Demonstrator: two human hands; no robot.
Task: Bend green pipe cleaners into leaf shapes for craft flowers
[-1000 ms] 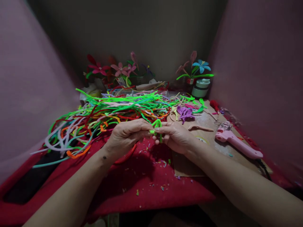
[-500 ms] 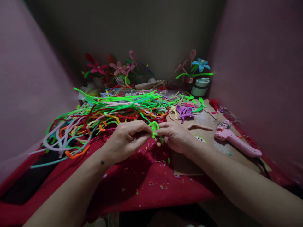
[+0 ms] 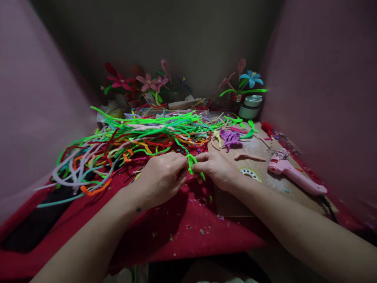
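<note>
A bright green pipe cleaner (image 3: 191,165), bent into a small loop, is held between my two hands above the red cloth. My left hand (image 3: 165,173) is closed, its thumb and fingertips pinching the loop's left side. From the right, my right hand (image 3: 216,167) pinches the same piece between thumb and index finger, and a short green end sticks out below its fingertips. Just behind the hands lies a large tangle of coloured pipe cleaners (image 3: 147,127), mostly green, red, orange and lilac. The inner fingers of the left hand are hidden.
A cardboard sheet (image 3: 235,204) on the red cloth (image 3: 165,236) bears a pink glue gun (image 3: 297,179), a purple fuzzy flower (image 3: 231,138) and a white disc with holes (image 3: 250,173). Fuzzy flowers (image 3: 147,82) and a pale lidded jar (image 3: 250,107) stand behind. A black flat object (image 3: 32,232) lies left.
My left hand has rolled over, so its back now faces up and its fingers curl more tightly. The right hand keeps its pinch, and the green end below it points further right.
</note>
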